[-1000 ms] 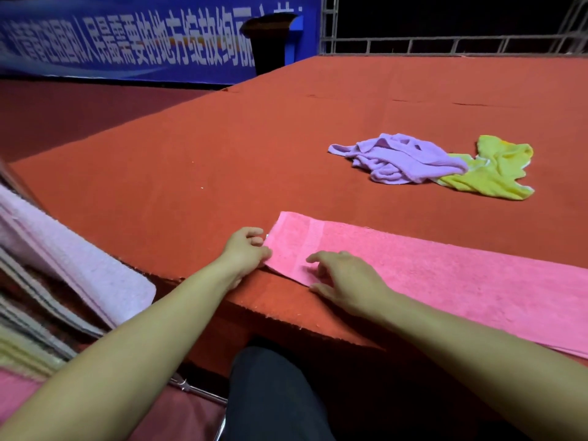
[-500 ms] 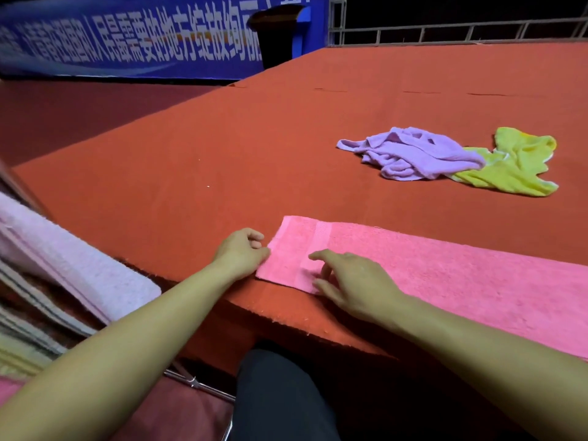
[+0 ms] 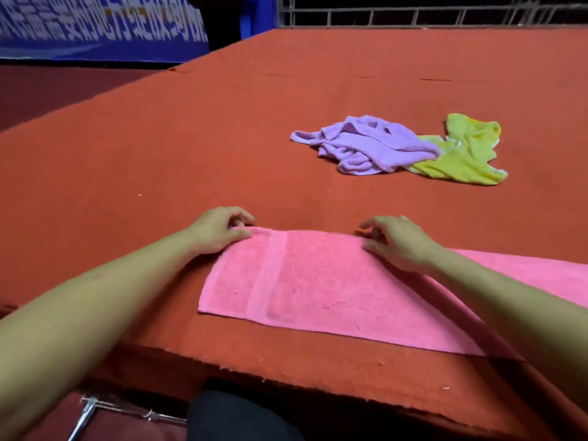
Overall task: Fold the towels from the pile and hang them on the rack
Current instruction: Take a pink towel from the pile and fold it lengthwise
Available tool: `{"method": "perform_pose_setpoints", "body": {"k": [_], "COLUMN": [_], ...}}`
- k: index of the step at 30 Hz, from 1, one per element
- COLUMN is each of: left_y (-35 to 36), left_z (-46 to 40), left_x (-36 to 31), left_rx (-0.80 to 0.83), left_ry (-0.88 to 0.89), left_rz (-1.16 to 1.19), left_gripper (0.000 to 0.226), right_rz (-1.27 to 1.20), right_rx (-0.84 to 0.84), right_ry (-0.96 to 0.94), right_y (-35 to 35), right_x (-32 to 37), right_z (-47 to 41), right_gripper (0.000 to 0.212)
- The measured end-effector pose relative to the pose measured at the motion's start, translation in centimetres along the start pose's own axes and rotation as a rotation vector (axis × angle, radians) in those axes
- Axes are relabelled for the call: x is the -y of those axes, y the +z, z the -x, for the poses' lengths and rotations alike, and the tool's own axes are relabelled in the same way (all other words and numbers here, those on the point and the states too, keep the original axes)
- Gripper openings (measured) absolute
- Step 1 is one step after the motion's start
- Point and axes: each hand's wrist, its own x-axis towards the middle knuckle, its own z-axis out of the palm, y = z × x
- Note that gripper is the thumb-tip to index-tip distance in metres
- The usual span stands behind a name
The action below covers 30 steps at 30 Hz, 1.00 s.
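Folding step: your left hand (image 3: 219, 229) and right hand (image 3: 397, 241) each pinch with curled fingers the far edge of the pink towel (image 3: 318, 281) lying flat on the bench (image 3: 191, 138); next, probably draw that edge toward you, corners aligned.

A pink towel (image 3: 334, 281) is lying flat near the front edge, at about 6 o'clock, stretching away toward 3 o'clock. It is showing a woven band near its left end, with its far left corner bunching up slightly. A purple towel (image 3: 369, 144) is lying crumpled at about 1 o'clock, well apart from the pink one. A yellow towel (image 3: 461, 154) is lying rumpled just beside it at 2 o'clock, touching it, its left edge tucking under the purple folds.
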Motion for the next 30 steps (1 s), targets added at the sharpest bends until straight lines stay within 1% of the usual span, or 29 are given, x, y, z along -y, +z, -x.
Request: {"method": "perform_pose_setpoints", "body": {"k": [3, 6, 9, 10, 12, 15, 17, 19, 22, 27, 30], "left_y": [-0.4, -0.4, 0.2, 0.4, 0.6, 1.8, 3.4, 5.3, 8.2, 12.5, 14.8], "left_z": [-0.7, -1.1, -1.2, -1.2, -1.1, -0.4, 0.2, 0.5, -0.2, -2.7, -4.5], "left_x": [1.0, 1.1, 0.9, 0.7, -0.3, -3.9, -7.5, -11.0, -15.6, -21.3, -22.5], "left_rx": [-0.011, -0.049, -0.023, -0.044, -0.134, -0.256, -0.220, -0.138, -0.052, -0.021, 0.049], "left_ry": [-0.015, -0.058, -0.112, -0.105, -0.075, 0.004, 0.100, 0.219, 0.337, 0.379, 0.371], "left_rz": [0.056, 0.096, 0.008, -0.049, -0.142, -0.099, -0.054, -0.066, -0.054, -0.020, -0.090], "left_gripper": [0.019, 0.019, 0.021, 0.022, 0.024, 0.025, 0.024, 0.021, 0.019, 0.017, 0.023], "right_rz": [-0.071, -0.111, -0.085, -0.075, -0.069, -0.083, -0.080, -0.073, -0.055, 0.017, 0.088], "right_rx": [-0.002, -0.048, -0.040, -0.046, -0.093, -0.133, -0.140, -0.163, -0.188, -0.228, -0.234], "right_ry": [0.004, -0.007, 0.007, 0.006, -0.012, -0.035, -0.041, -0.034, 0.033, 0.200, 0.306], "right_y": [0.3, 0.1, 0.0, -0.1, -0.4, -0.8, -1.0, -1.6, -3.0, -5.9, -7.5], "right_x": [-1.0, -1.0, -0.8, -0.7, -0.6, -0.7, -1.2, -2.1, -5.1, -12.2, -16.9], "right_z": [-0.1, -0.7, -0.8, -0.6, -0.1, 1.7, 3.4, 5.4, 8.3, 13.0, 15.2], "right_gripper": [0.029, 0.028, 0.029, 0.030, 0.031, 0.030, 0.029, 0.029, 0.029, 0.028, 0.029]}}
